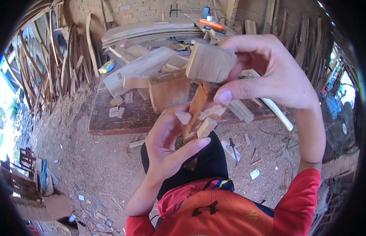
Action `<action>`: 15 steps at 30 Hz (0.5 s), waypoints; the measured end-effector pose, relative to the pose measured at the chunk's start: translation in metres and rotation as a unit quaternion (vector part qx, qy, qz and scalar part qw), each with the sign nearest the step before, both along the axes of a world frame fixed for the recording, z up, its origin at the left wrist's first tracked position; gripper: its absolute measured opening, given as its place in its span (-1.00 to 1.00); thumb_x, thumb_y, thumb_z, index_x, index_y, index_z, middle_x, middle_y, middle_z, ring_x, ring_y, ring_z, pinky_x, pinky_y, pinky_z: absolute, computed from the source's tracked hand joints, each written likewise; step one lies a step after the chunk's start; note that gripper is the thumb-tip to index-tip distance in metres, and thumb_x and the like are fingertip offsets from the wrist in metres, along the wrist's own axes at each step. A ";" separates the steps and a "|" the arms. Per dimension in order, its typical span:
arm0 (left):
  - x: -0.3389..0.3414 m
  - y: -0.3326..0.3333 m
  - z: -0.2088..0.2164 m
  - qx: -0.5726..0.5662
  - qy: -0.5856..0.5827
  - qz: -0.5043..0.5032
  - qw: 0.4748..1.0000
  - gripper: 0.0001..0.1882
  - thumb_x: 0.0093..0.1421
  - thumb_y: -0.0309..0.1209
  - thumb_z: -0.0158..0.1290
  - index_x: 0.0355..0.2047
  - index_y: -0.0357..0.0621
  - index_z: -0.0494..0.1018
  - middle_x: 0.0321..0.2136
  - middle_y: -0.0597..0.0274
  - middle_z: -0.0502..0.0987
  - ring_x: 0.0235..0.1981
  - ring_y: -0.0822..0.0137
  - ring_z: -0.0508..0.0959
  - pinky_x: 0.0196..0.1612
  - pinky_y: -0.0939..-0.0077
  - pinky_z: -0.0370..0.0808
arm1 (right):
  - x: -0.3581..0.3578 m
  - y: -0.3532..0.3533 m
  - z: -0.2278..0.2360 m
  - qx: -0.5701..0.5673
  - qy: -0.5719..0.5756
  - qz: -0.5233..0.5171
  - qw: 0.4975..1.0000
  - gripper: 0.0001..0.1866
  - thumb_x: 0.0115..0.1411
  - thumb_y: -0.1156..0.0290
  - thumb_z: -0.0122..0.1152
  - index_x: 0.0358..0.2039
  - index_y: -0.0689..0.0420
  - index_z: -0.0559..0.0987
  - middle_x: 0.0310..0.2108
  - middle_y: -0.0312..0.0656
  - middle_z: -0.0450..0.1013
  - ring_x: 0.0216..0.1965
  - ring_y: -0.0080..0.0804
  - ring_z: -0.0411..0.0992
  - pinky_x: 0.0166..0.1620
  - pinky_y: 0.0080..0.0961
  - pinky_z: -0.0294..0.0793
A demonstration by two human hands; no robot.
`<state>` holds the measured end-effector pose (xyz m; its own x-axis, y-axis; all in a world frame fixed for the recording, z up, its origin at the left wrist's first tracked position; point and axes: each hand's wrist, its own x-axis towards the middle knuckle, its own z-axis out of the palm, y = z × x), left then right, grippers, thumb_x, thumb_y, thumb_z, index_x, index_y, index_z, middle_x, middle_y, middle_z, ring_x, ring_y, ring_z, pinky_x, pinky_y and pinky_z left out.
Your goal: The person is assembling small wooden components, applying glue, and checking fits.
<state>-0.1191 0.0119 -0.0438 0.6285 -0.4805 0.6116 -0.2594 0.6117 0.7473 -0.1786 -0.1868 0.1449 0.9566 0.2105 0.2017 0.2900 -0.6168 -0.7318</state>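
Observation:
My left hand (167,145) is closed around a wooden piece (197,104) made of a reddish-brown strip with small pale blocks on it. One pale wood block (206,128) sits by my left thumb, and a small wedge-like bit (183,117) shows at the fingers. Above it, my right hand (261,74) grips a squarish wooden block (211,63) by its right side, fingers behind and thumb below. The thumb is close to the upper part of the left hand's piece; whether it touches I cannot tell. Behind both hands, a larger wood block (169,92) stands on the bench.
A low wooden bench (124,124) carries planks (139,70), offcuts and a tape roll (107,67). Stacked boards (151,31) lie at its back, near an orange tool (211,24). Long wood strips (69,59) lean at the left. A dark tool (233,149) lies on the littered floor.

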 end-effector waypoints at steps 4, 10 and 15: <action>0.008 0.006 -0.013 -0.033 0.003 0.055 0.998 -0.27 0.08 -0.63 0.39 0.25 -0.40 0.33 0.17 0.04 0.43 0.18 0.20 0.52 0.24 0.23 0.47 | 0.015 0.007 -0.018 0.123 0.028 0.031 0.991 -0.57 0.07 0.63 0.49 -0.03 0.34 0.58 -0.20 -0.16 0.63 -0.17 -0.56 0.60 -0.09 -0.59 0.60; 0.013 0.012 -0.023 -0.062 0.031 0.088 0.994 -0.31 0.03 -0.60 0.44 0.17 -0.44 0.40 0.15 0.02 0.44 0.17 0.21 0.52 0.24 0.25 0.46 | 0.044 0.010 -0.038 0.185 0.009 0.067 0.980 -0.58 0.05 0.63 0.51 -0.06 0.35 0.60 -0.25 -0.15 0.62 -0.18 -0.51 0.61 -0.10 -0.57 0.62; 0.011 0.016 -0.021 -0.016 0.066 0.125 0.990 -0.41 -0.04 -0.51 0.51 -0.02 -0.47 0.52 0.07 -0.04 0.52 0.13 0.22 0.55 0.18 0.31 0.47 | 0.045 0.014 -0.054 0.256 -0.038 0.040 0.965 -0.60 0.03 0.65 0.54 -0.09 0.35 0.61 -0.29 -0.15 0.61 -0.26 -0.50 0.61 -0.13 -0.53 0.65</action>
<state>-0.1085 0.0276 -0.0647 0.8006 -0.2818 0.5288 -0.3066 0.5655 0.7657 -0.1339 -0.1724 0.0909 0.9201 0.1364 0.3672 0.3858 -0.1532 -0.9098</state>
